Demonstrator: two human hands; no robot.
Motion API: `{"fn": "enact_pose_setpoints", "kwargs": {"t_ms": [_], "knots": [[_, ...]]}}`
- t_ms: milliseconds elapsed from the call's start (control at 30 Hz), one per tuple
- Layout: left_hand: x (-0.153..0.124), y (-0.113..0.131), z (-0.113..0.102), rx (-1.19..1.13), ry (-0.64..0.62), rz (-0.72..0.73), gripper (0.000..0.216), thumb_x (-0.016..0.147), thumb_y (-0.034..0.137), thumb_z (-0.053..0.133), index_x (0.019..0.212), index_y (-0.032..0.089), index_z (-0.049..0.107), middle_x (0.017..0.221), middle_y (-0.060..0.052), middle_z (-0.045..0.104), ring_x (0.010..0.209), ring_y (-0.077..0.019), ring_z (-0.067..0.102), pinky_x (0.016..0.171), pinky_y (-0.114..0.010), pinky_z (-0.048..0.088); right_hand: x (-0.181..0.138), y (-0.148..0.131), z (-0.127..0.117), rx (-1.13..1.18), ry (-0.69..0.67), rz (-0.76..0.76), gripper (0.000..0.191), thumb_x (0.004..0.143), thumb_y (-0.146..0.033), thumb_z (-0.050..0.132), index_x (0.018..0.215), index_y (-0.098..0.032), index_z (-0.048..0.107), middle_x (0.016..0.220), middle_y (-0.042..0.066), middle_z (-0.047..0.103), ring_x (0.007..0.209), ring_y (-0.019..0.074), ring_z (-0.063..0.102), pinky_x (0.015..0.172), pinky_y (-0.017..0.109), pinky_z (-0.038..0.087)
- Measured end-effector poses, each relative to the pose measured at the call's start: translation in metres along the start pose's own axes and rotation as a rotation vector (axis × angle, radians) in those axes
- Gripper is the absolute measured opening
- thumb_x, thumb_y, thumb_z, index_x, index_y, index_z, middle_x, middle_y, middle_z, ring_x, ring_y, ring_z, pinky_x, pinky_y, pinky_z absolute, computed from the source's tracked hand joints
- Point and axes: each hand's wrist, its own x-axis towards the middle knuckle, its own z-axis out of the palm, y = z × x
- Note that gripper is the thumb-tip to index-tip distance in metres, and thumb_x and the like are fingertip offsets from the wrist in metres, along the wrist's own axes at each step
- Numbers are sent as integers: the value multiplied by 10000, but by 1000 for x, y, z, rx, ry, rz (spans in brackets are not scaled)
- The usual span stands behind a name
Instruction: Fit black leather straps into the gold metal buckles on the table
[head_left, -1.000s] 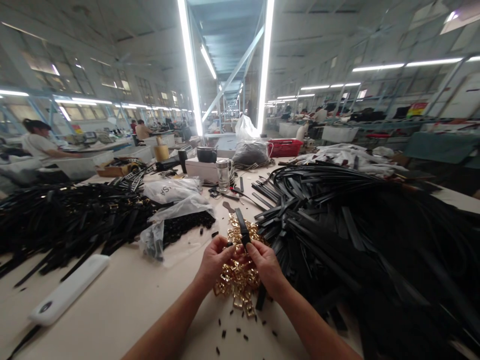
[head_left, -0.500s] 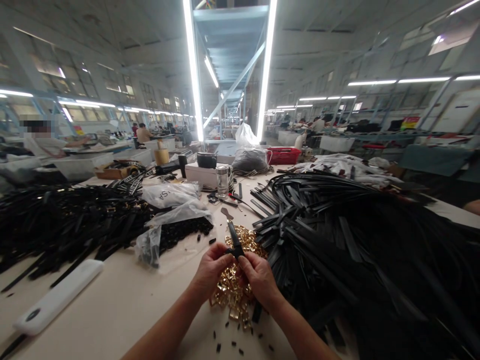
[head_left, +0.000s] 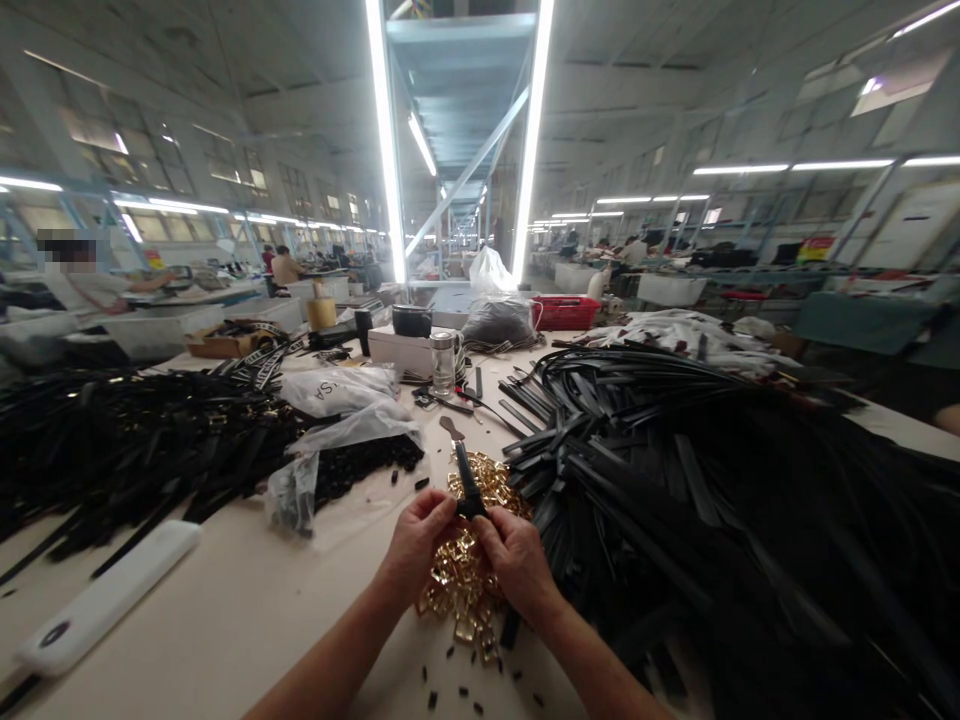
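A black strap (head_left: 469, 478) is pinched between my two hands, above a heap of gold metal buckles (head_left: 463, 585). My left hand (head_left: 420, 535) is closed on the strap's near end from the left, thumb on top. From the right, my right hand (head_left: 517, 550) grips the same end with thumb and fingers. The strap's far part points away from me over the heap, towards a brown tool-like piece (head_left: 452, 428). What exactly lies between the fingertips is too small to make out. Small black pieces (head_left: 463, 692) lie scattered near my forearms.
Long black straps (head_left: 637, 460) are piled high on the right. Black strap pieces with gold fittings (head_left: 150, 430) cover the left, beside a clear plastic bag (head_left: 337, 395). A white bar-shaped device (head_left: 112, 595) lies front left. Behind stand a glass jar (head_left: 443, 365) and a red basket (head_left: 566, 312).
Both hands keep hold of the strap and have drawn slightly apart, with the right thumb shifted. The whole view has moved a little.
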Motion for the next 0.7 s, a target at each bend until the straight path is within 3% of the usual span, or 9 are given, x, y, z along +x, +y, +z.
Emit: {"fn": "enact_pose_setpoints", "kwargs": {"t_ms": [200,367,500,700], "knots": [[-2,7,-1,-74,-18,-109,325,610,359,813,720,131,608,649,3,630,535,-73,573,505,-168,438,0,0,0,36,-15,20,345,900,-454,463,765,-174,612,596,2,622,479,121,546,467,215,399],[-2,9,-1,-39,-73,-129,269,609,265,821,717,140,609,640,12,629,531,-62,567,500,-155,420,0,0,0,99,-31,59,348,888,-474,474,795,-169,613,582,-3,604,459,118,527,435,210,391],[0,8,-2,1,-90,-134,307,619,254,809,862,141,659,791,-46,691,639,-121,632,569,-205,463,1,-1,-1,82,-37,40,336,892,-448,471,781,-164,613,571,-6,588,465,110,512,444,205,381],[1,8,-5,70,-66,-68,293,603,264,801,835,129,684,767,-56,703,634,-130,617,621,-241,469,2,-3,-2,97,-119,64,303,883,-409,476,760,-162,602,564,-13,577,470,105,498,456,200,372]]}}
